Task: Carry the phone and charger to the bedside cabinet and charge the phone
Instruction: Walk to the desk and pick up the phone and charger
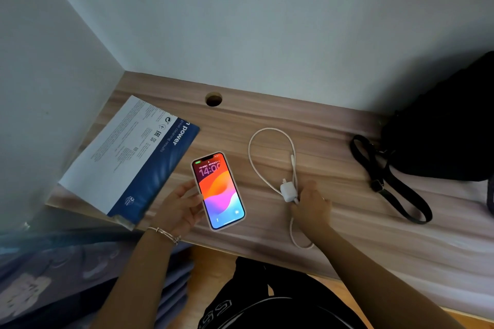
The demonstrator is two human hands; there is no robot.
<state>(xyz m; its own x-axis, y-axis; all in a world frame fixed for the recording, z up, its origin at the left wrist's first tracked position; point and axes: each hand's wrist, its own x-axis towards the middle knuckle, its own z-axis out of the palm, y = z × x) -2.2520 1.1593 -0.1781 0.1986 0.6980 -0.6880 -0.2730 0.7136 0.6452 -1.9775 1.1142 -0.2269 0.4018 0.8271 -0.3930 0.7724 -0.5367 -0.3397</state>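
A phone (218,191) with a lit, colourful lock screen lies face up on the wooden desk (334,141). My left hand (179,207) grips its left edge with thumb and fingers. To the right sits a white charger plug (288,191), and its white cable (263,147) loops away over the desk and back. My right hand (312,207) is closed around the plug's near end and the cable beside it. More cable trails off the desk's front edge below that hand.
A blue and white printed box (128,160) lies flat at the desk's left, near the wall. A black bag (451,125) with a long strap (387,179) rests at the right. A round cable hole (213,99) is at the back. Patterned bedding (53,275) lies lower left.
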